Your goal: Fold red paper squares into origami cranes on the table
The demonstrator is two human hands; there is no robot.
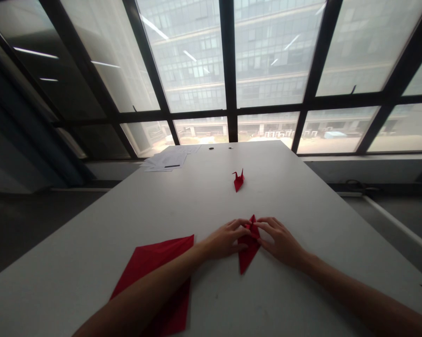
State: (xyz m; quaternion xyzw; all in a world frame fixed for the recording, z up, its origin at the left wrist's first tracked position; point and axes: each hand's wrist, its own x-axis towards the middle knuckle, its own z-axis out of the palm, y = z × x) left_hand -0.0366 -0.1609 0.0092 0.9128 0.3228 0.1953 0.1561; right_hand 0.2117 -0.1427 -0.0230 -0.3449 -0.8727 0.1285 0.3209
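Observation:
A piece of folded red origami paper (246,257) lies on the white table, its long point towards me and a smaller tip pointing away. My left hand (228,239) is on its left side, with fingertips closed on the upper part. From the right, my right hand (277,241) pinches the paper's edge near the same upper tip. The fingers partly cover the folds between them. Beyond both hands stands a finished red paper crane (238,181). Under my left forearm rests a larger red paper sheet (155,262), partly hidden by the arm.
White papers (165,159) with a dark pen (172,166) on them are at the table's far left. Two small round spots sit near the far edge of the table (284,196). Windows (197,56) rise behind it, and a blue curtain (28,112) hangs at left.

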